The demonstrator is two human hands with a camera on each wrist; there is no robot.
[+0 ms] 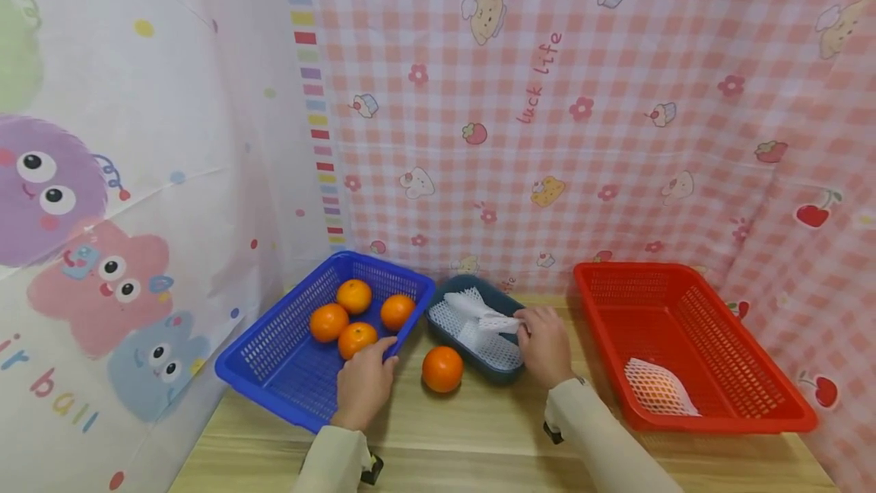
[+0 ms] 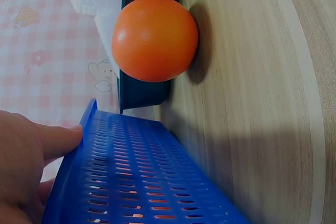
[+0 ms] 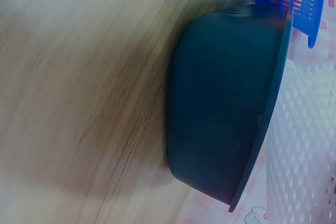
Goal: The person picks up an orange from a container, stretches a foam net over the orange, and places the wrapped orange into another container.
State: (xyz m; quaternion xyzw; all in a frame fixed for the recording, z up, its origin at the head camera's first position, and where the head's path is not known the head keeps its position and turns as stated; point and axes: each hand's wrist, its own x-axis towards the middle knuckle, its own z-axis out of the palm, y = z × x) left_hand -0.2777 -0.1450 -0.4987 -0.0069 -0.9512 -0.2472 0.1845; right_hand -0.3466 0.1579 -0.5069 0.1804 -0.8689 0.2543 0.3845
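Observation:
My left hand (image 1: 366, 384) grips the near right rim of the blue basket (image 1: 274, 379), with a digit against the rim in the left wrist view. Several oranges (image 1: 328, 322) lie inside that basket, one right beside the hand. A single orange (image 1: 442, 369) sits on the table between the blue basket and a dark teal basin (image 1: 504, 376). White foam fruit nets (image 1: 455, 318) fill the basin. Over its right side, my right hand (image 1: 545, 345) pinches the end of one foam net (image 1: 498, 323). The right wrist view shows the basin's side but not the hand.
At the right stands a red basket (image 1: 718, 423) holding an orange in a foam net (image 1: 658, 388). All stand on a wooden table (image 1: 479, 451). A pink checked cloth (image 1: 438, 135) hangs behind, and a white printed cloth (image 1: 171, 211) hangs at the left.

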